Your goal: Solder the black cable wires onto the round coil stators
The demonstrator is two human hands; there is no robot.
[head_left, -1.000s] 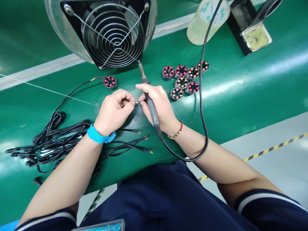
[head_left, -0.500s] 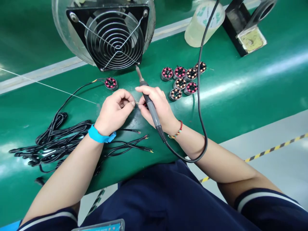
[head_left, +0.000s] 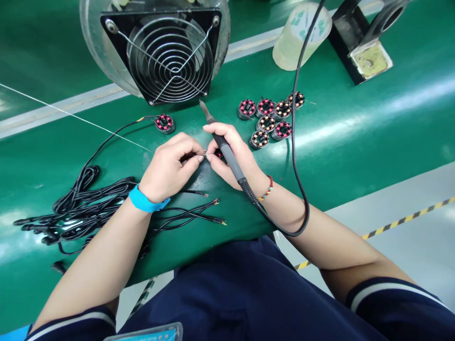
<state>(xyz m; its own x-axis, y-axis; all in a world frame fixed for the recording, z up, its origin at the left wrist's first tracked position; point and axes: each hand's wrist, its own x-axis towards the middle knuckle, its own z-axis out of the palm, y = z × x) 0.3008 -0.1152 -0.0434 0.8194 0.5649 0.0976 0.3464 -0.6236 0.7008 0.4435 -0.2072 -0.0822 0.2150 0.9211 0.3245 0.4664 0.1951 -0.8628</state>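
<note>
My right hand (head_left: 236,154) is closed around a soldering iron (head_left: 227,154), whose tip points up and left toward the fan. Its thumb and fingertip also pinch near a small red and black coil part (head_left: 218,154), mostly hidden by the fingers. My left hand (head_left: 174,163), with a blue wristband, pinches something tiny at its fingertips, too small to make out, close to the right fingertips. A thin solder wire (head_left: 106,129) runs from the left edge to my left hand. One round coil part (head_left: 164,123) with a black cable lies beyond my left hand.
A caged fan (head_left: 174,61) stands at the back. Several coil parts (head_left: 266,124) sit to the right, below a tape roll (head_left: 302,35). An iron stand with a sponge (head_left: 371,61) is at the back right. Bundled black cables (head_left: 92,206) lie at the left; the iron's cord loops over my right forearm.
Both hands have shifted slightly, the right one a little to the right with the iron. The fingertips of both hands are still close together.
</note>
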